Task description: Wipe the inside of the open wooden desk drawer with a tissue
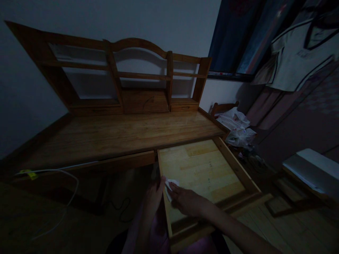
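A wooden desk [119,134] has its right drawer [238,169] pulled out, with a bare pale bottom. My right hand [186,201] lies inside the drawer near its left wall, fingers pressed on a small white cloth or tissue [169,185]. My left hand [153,197] rests against the outside of the drawer's left wall, fingers reaching up to the rim beside the cloth. The room is dim.
A wooden hutch with open shelves [124,76] stands at the desk's back. A white cable [66,171] runs along the front edge at left. White plastic bags [237,128] sit on a chair at right. Clothes [299,56] hang at upper right.
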`<state>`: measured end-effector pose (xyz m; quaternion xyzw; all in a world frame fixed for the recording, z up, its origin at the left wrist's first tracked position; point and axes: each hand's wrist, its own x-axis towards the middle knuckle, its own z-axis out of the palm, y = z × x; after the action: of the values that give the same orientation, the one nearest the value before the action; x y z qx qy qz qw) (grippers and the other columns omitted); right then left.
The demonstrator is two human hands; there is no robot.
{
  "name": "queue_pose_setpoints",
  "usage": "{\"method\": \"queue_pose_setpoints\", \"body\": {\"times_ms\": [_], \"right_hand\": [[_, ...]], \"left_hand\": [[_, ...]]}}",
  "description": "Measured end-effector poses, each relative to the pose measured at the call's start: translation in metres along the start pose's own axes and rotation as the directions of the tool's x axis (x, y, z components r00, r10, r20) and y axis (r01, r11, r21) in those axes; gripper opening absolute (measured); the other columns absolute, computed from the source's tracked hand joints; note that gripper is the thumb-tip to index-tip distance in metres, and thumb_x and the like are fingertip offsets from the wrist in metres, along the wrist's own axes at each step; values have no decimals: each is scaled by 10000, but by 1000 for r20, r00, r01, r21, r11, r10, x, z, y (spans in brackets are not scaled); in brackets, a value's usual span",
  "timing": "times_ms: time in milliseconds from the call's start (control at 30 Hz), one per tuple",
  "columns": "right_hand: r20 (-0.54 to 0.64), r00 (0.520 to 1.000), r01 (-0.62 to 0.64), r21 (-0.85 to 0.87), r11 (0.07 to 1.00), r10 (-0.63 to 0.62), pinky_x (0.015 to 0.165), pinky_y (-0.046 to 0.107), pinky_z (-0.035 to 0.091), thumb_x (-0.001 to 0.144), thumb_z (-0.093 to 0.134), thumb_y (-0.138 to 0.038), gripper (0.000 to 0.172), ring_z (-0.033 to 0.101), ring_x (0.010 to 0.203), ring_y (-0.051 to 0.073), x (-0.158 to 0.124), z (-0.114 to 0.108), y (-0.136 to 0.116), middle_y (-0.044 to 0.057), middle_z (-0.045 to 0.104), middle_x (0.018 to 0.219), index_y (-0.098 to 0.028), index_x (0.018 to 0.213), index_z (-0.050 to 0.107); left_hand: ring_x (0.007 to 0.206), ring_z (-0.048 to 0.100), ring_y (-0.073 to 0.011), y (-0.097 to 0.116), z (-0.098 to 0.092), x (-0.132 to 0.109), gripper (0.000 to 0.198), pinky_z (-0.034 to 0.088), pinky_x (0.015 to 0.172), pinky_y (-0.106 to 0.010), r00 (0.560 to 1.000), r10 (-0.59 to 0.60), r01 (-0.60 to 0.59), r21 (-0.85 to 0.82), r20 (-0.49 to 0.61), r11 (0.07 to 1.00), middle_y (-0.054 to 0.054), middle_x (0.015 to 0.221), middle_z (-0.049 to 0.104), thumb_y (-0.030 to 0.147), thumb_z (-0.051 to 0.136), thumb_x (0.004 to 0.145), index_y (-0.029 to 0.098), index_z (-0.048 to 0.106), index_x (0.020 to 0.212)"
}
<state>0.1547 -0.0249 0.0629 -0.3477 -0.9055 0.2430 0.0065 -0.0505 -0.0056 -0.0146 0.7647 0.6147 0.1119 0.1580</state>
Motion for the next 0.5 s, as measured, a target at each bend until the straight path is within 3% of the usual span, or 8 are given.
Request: {"method": "queue_pose_setpoints", "body": {"times_ms": [167, 333, 500], "right_hand": [[-22, 997, -71, 80, 994, 73, 1121, 345, 375, 931, 449, -199, 635, 377, 1420, 236, -19, -14, 29, 134, 217, 1613, -188, 1547, 298], [-77, 979, -185, 24, 982, 187, 1100, 351, 378, 907, 472, -212, 612, 423, 1390, 248, -31, -33, 78, 171, 300, 1575, -152, 1508, 373], [-180, 880, -461, -97, 882, 440, 1050, 344, 410, 887, 426, -130, 638, 533, 1295, 246, -51, -50, 144, 213, 400, 1516, -126, 1520, 344]], "left_hand": [[1262, 573, -266, 5, -10, -1, 531, 445, 1039, -331, 997, -76, 75, -130, 2, 989, -126, 1396, 589, 190, 490, 900, 194, 522, 1430], [1286, 553, -273, 9, -19, -4, 501, 435, 1050, -336, 997, -78, 72, -223, -17, 972, -117, 1383, 602, 290, 448, 920, 183, 562, 1396], [1295, 543, -273, 12, -22, -5, 535, 417, 1071, -351, 994, -107, 102, -304, 1, 947, -122, 1346, 631, 306, 426, 916, 158, 534, 1419]]}}
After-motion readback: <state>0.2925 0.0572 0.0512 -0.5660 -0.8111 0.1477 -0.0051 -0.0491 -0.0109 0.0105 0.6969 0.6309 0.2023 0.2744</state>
